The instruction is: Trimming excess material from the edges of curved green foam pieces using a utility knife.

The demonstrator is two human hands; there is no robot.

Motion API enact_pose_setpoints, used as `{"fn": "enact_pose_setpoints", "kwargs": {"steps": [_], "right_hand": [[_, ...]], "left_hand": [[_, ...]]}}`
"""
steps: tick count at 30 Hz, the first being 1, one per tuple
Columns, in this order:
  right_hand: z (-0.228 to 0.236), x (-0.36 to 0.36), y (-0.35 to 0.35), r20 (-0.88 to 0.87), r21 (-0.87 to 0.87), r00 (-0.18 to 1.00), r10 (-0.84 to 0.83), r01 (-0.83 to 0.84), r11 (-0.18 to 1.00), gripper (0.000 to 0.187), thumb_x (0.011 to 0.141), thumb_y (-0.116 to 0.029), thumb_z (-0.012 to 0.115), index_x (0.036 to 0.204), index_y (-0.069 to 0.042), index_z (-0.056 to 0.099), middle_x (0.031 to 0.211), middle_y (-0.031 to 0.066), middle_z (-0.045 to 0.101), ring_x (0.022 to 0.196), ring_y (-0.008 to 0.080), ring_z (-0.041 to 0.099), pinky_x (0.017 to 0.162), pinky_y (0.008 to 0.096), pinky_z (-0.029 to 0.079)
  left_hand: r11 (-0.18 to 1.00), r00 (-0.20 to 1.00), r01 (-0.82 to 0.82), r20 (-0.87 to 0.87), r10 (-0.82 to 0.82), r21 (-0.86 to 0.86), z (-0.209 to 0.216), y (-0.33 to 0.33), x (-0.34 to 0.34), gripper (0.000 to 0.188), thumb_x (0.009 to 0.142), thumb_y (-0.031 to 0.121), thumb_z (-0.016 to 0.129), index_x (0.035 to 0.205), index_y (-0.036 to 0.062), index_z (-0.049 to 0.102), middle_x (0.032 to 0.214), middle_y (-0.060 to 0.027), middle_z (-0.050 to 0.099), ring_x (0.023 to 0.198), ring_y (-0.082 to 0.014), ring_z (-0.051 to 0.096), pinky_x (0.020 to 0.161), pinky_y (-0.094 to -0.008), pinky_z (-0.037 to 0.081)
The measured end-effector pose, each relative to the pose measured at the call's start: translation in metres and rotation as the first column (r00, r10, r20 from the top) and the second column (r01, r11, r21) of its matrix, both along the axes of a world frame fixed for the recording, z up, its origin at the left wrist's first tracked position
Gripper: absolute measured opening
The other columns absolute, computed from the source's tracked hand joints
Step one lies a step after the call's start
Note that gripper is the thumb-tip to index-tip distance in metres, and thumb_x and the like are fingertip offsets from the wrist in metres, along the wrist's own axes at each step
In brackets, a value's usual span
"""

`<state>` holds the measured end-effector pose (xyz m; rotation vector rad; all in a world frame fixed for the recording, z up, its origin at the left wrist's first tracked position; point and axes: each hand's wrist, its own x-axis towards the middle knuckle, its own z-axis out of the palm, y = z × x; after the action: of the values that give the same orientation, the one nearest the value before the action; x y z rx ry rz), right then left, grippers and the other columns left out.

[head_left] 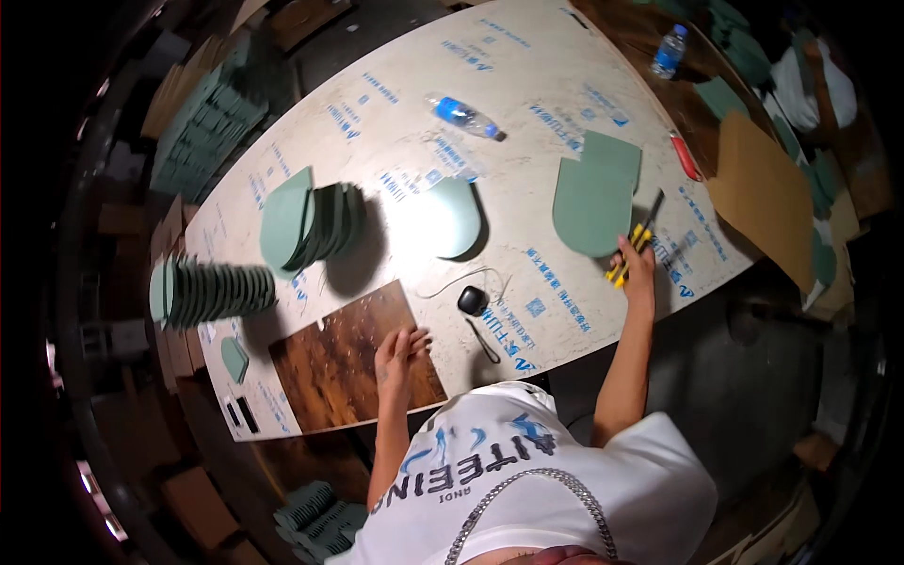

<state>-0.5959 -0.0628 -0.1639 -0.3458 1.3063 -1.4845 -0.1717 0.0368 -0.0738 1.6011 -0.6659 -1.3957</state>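
My right hand (636, 266) is closed around a yellow-and-black utility knife (644, 235), its dark narrow end pointing away from me. Just left of the knife lie flat green rounded pieces (591, 209), partly overlapping, with my fingers close to their lower edge. My left hand (401, 352) is over a brown, wood-patterned sheet (339, 367), fingers loosely bent and apart, holding nothing. Between the hands sit a small black case (473, 300) and its dark strap. A single green rounded piece (452, 218) lies farther back, under a bright glare.
Two green stacks, a nearer one (212, 290) and a farther one (311, 221), stand on the left of the white table (377, 132). A water bottle (465, 117) lies at the back; another (669, 52) is at far right. A red-handled tool (686, 157) rests near the right edge.
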Motion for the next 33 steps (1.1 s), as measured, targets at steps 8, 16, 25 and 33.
{"fn": "enact_pose_setpoints", "kwargs": {"steps": [8,16,25,33], "right_hand": [[0.127,0.111,0.102,-0.091,-0.244,0.893,0.440,-0.449,0.860,0.019,0.083,-0.014,0.070,0.093,-0.001,0.061,0.071,-0.0003,0.058,0.053,0.0066,0.050,0.049,0.0193,0.040],[0.162,0.251,0.176,-0.271,-0.102,0.862,0.428,-0.468,0.878,0.029,0.088,-0.023,0.071,0.100,0.004,0.065,0.073,0.0039,0.062,0.056,0.0074,0.054,0.052,0.0207,0.041],[0.026,0.391,0.350,0.165,0.406,0.986,0.009,-0.077,0.911,0.031,0.098,-0.028,0.059,0.116,-0.003,0.055,0.078,0.0109,0.064,0.059,0.0144,0.058,0.054,0.0297,0.052],[0.010,0.439,0.379,0.163,0.438,0.987,0.013,-0.084,0.895,0.034,0.101,-0.027,0.053,0.122,-0.001,0.052,0.082,0.0101,0.064,0.065,0.0137,0.059,0.056,0.0279,0.050]], "left_hand": [[0.873,0.853,0.351,-0.269,-0.447,-0.338,0.087,-0.051,0.025,0.055,0.103,0.042,0.044,0.132,-0.0046,0.049,0.119,-0.0175,0.063,0.101,-0.0240,0.065,0.086,-0.0367,0.055],[0.657,0.626,0.723,-0.198,-0.754,-0.215,0.095,0.015,0.134,0.057,0.095,0.043,0.061,0.128,-0.0030,0.058,0.110,-0.0095,0.066,0.100,-0.0159,0.061,0.089,-0.0284,0.048],[0.233,0.288,0.946,0.914,-0.286,-0.225,-0.095,0.082,0.229,0.051,0.089,0.006,0.057,0.139,0.0104,0.048,0.132,-0.0109,0.059,0.115,-0.0364,0.058,0.095,-0.0413,0.050],[0.042,-0.099,0.992,0.953,-0.287,0.115,-0.151,0.111,0.225,0.061,0.094,0.049,0.053,0.144,0.0150,0.043,0.154,-0.0177,0.030,0.142,-0.0351,0.027,0.111,-0.0645,0.016]]}}
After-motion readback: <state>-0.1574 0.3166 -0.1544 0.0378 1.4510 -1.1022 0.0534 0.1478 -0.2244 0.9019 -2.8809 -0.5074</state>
